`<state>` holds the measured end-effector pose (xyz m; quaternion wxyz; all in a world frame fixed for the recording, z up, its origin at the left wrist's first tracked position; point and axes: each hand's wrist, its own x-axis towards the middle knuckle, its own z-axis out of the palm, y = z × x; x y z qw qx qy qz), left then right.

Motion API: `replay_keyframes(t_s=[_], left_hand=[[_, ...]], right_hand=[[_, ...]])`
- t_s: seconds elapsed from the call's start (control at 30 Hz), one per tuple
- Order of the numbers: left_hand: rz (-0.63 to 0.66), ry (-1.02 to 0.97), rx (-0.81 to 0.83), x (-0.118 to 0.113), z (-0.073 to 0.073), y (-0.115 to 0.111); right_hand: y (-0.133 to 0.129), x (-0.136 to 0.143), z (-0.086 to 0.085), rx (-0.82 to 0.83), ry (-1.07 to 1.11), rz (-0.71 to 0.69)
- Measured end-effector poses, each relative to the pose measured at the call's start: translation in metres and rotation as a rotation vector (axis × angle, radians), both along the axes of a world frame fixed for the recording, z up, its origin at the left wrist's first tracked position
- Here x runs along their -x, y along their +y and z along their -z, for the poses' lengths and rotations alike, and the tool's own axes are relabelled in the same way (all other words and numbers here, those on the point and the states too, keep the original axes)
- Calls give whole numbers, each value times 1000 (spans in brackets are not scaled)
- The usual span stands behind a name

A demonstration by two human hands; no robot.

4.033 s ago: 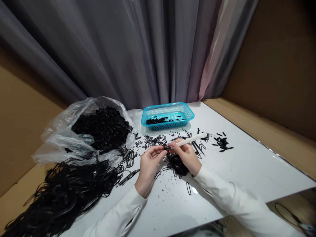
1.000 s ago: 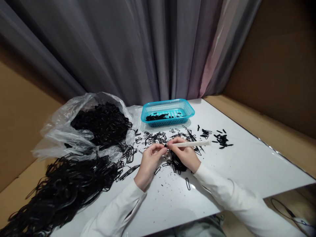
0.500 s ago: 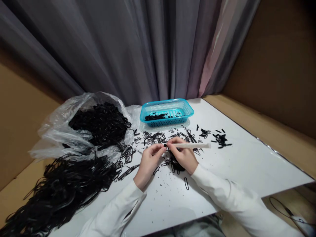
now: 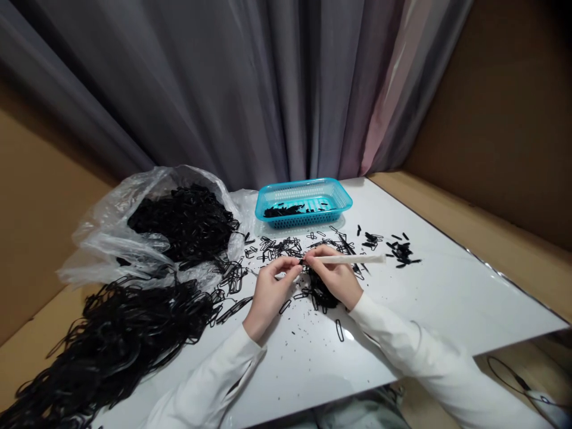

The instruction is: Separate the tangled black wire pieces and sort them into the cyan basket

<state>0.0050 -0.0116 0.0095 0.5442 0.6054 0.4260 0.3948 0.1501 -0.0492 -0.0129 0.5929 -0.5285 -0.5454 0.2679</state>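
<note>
Here's the L hand, grip pinched thumb-to-finger on a small black piece, just above the glossy white surface; R hand close in beside it, grip closed on a long slim white stick, far end out to the R; clump of thin black loops right below R hand, blue perforated plastic basket at the back w/ black bits inside, clear plastic bag off L

A glossy finish was shown by the tabletop, a matt one by the white stick. Shiny plastic was seen in the far basket, crinkled plastic in the left bag, matt cloth in the curtain, and a slight sheen on the near-left strands.
</note>
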Motion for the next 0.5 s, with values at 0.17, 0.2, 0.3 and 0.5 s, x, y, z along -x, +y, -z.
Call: replay_keyframes(t_s=[0.17,0.2,0.3,0.5], left_hand=[[28,21,-40,0,0,0],[34,24,-49,0,1,0],[55,33,-79,1,2,1],[105,23,-102,0,-2,4]], right_hand=[[-1,1,-1,-18,-30,3],[-1,1,-1,-22,-34,1],[-2,2,-1,-31,-35,-1],[0,1,0,-12,19,4]])
